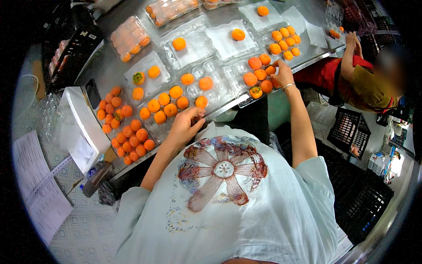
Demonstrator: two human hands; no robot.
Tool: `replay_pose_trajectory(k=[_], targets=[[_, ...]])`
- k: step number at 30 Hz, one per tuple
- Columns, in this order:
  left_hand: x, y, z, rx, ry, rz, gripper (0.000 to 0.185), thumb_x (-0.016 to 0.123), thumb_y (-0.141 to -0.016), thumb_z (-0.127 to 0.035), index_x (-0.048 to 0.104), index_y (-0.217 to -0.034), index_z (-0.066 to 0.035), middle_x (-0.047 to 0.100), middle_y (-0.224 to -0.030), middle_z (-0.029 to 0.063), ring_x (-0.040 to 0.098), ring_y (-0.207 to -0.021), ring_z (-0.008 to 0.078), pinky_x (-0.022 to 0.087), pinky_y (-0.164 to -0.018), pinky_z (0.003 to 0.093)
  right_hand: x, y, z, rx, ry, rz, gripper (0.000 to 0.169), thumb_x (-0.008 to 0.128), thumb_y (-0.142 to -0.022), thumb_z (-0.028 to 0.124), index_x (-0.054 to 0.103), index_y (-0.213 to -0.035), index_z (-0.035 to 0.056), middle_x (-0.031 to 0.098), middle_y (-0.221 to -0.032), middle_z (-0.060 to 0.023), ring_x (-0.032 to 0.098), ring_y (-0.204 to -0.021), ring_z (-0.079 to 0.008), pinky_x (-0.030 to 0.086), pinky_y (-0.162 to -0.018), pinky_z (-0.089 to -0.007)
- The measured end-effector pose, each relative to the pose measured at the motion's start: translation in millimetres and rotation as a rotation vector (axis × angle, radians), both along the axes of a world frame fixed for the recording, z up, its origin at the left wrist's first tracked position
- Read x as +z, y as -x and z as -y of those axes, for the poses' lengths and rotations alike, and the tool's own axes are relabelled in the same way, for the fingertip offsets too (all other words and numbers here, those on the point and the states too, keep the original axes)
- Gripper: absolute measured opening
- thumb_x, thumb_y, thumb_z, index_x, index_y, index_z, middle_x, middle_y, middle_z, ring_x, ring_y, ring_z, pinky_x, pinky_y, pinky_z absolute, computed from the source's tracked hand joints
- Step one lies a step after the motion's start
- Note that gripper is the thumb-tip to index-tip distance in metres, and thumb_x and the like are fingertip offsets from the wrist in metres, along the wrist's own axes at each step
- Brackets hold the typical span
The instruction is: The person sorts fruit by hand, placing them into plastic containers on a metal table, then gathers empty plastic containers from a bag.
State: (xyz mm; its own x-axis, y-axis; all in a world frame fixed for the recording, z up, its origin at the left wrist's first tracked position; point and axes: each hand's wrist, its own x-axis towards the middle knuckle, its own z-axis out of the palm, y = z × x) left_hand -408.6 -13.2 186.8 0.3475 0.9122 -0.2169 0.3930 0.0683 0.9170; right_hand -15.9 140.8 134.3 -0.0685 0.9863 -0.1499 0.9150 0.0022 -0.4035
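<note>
My right hand (283,75), with a bracelet at its wrist, has its fingertips around an orange persimmon (271,70) at the table's near edge. Other persimmons (260,74) fill much of the clear plastic tray beneath it; one shows its green calyx. My left hand (187,124) rests at the table's edge, thumb and fingers apart, with nothing seen in it. Just beyond those fingers sits a persimmon (201,101) in a partly filled clear moulded tray (214,89). Left of that, a further tray holds several persimmons (170,110).
Toward the left end stand filled trays of darker persimmons (134,141), a phone (92,89) and a white box (84,122). Farther back lie single persimmons on white paper sheets (227,36) and a lidded pack (129,38). A co-worker (359,79) is at the right. Black crates (349,128) stand behind.
</note>
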Motion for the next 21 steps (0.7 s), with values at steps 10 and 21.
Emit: replay_pose_trajectory(k=[10, 21], targets=[[1.3, -14.6, 1.2, 0.062, 0.024, -0.037, 0.026, 0.066, -0.084, -0.007, 0.060, -0.110, -0.002, 0.067, -0.100, 0.0087, 0.064, -0.091, 0.0153, 0.051, -0.076, 0.0292, -5.2, -19.5, -12.9, 0.053, 0.044, -0.070, 0.039, 0.081, -0.068, 0.017, 0.060, -0.099, 0.0071, 0.062, -0.087, -0.0074, 0.059, -0.078, -0.0227, 0.051, -0.073, -0.0333], [90.4, -72.0, -49.0, 0.012, -0.190, 0.140, 0.057, 0.072, -0.077, -0.006, 0.049, -0.129, 0.000, 0.055, -0.126, 0.0120, 0.055, -0.113, 0.0198, 0.044, -0.093, 0.0330, 90.5, 64.9, 84.5, -0.136, 0.577, -1.998, 0.051, 0.056, -0.093, 0.031, 0.044, -0.131, -0.0002, 0.056, -0.124, -0.0176, 0.060, -0.109, -0.0304, 0.047, -0.099, -0.0468]])
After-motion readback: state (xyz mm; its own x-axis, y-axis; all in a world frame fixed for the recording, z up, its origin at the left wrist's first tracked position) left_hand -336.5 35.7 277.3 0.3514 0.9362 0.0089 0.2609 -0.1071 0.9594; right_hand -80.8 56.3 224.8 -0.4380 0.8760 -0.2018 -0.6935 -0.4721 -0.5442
